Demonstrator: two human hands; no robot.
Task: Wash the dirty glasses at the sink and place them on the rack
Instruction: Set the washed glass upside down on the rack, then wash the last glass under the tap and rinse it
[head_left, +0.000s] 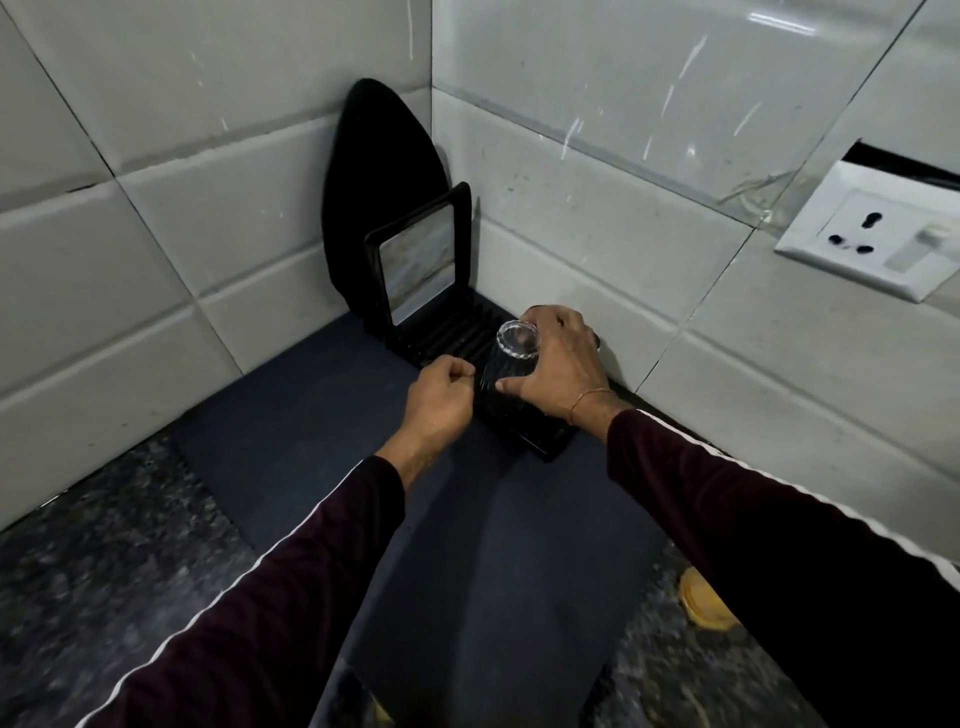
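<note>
Glass (511, 358) in right hand (558, 364) | rack (452, 338), seemingly ribbed | tiled corner

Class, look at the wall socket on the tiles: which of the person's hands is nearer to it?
Right. The right hand, holding the glass over the black rack, lies below and left of the wall socket. The left hand is farther left, beyond the glass.

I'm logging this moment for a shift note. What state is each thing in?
glass: upside down over the rack, gripped by the right hand
right hand: curled round the glass
left hand: fingers curled, holding nothing
rack: on the counter, a tray propped upright in it
socket: nothing plugged in
</note>
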